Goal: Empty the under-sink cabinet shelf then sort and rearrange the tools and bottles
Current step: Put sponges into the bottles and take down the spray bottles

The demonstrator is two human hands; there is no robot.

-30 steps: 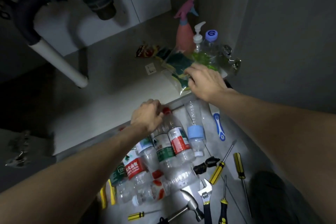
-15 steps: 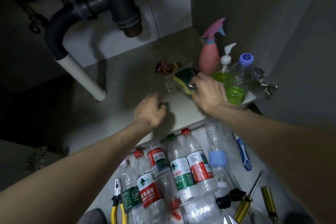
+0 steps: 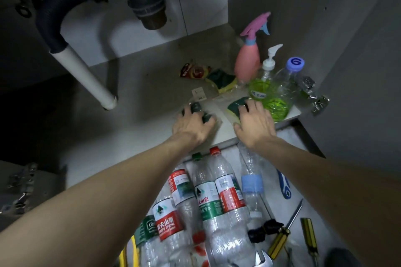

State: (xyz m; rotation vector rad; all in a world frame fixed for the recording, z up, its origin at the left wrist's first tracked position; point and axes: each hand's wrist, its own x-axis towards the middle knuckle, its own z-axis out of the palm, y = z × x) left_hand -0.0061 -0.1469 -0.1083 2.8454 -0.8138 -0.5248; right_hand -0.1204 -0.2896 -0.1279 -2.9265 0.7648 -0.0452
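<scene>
Mid-task by my read: shelf point(image 3: 134, 102) mostly cleared, water bottles point(image 3: 208, 197) and screwdrivers point(image 3: 280, 240) already out on the floor at lower centre and lower right. Still on the shelf at centre right: pink sprayer point(image 3: 248, 63), pump bottle point(image 3: 265, 76), clear bottle point(image 3: 286, 84) with "6" on its cap, sponges point(image 3: 221, 79), red packet point(image 3: 193, 71). Left hand point(image 3: 193, 124) rests on a dark item in clear wrap, right hand point(image 3: 255, 122) lies flat on a sponge; firm grip cannot be told. Bottle labels read "农夫山泉" and "NONGFU SPRING".

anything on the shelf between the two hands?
Head view: bare pale shelf surface separates the left hand from the right hand. A small white tag lies farther back, beyond the gap.
</scene>
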